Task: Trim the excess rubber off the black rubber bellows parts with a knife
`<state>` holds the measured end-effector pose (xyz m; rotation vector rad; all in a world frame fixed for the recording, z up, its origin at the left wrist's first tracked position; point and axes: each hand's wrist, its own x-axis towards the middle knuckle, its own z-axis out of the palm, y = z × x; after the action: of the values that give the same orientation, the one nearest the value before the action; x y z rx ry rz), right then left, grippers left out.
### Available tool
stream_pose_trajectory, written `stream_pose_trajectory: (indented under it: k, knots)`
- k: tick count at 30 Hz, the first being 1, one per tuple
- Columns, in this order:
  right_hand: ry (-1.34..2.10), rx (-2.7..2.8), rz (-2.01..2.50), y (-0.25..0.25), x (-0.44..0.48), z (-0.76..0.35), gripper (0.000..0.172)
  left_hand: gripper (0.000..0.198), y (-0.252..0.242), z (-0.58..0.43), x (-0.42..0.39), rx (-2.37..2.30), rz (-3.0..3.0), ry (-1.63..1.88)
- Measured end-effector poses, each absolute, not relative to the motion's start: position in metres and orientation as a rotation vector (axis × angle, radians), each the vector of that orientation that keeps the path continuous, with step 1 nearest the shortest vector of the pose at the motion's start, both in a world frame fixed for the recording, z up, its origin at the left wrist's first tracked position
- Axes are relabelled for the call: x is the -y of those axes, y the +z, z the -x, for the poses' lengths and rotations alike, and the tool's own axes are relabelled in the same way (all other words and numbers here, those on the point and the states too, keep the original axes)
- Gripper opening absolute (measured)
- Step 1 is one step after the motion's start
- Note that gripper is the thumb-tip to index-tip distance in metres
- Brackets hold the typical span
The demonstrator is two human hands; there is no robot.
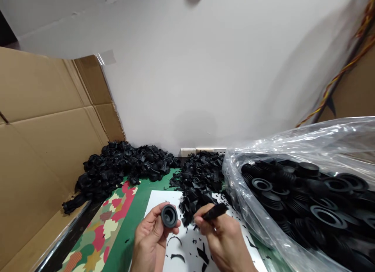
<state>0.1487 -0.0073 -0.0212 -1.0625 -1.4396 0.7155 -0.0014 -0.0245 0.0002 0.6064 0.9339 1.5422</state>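
Observation:
My left hand point(152, 233) is closed around a round black rubber part point(169, 216), its stepped hollow opening turned up toward me. To the right of it, my right hand point(221, 237) grips a dark pen-like tool point(215, 212) by its black handle. The tool's tip is hidden by the fingers, so its kind is unclear. The two hands are apart, above a white sheet point(158, 199). Thin curved black scraps point(177, 257) lie on the sheet below and between them.
A clear plastic bag point(243, 209) of ribbed black rubber parts point(328, 217) stands at the right. Black rubber pieces point(102, 178) are heaped at the back left, with a scrap pile point(202, 172) beyond my hands. Cardboard point(52, 127) walls the left side; a power strip point(202, 151) lies by the wall.

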Motion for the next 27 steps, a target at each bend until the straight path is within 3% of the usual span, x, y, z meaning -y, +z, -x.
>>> stream_pose_trajectory:
  k: [4,15,27]
  knots:
    - [0.79,1.348,1.065,-0.022,0.002,-0.155,0.017,0.024,0.003,0.0,0.024,-0.87,-0.607,1.508]
    - [1.048,1.13,0.885,-0.011,0.01,-0.15,0.032,0.026,-0.002,0.001,0.024,-0.793,-0.61,1.437]
    - [1.037,1.168,0.898,-0.011,0.008,-0.152,0.03,0.028,-0.002,0.0,0.023,-0.879,-0.597,1.446]
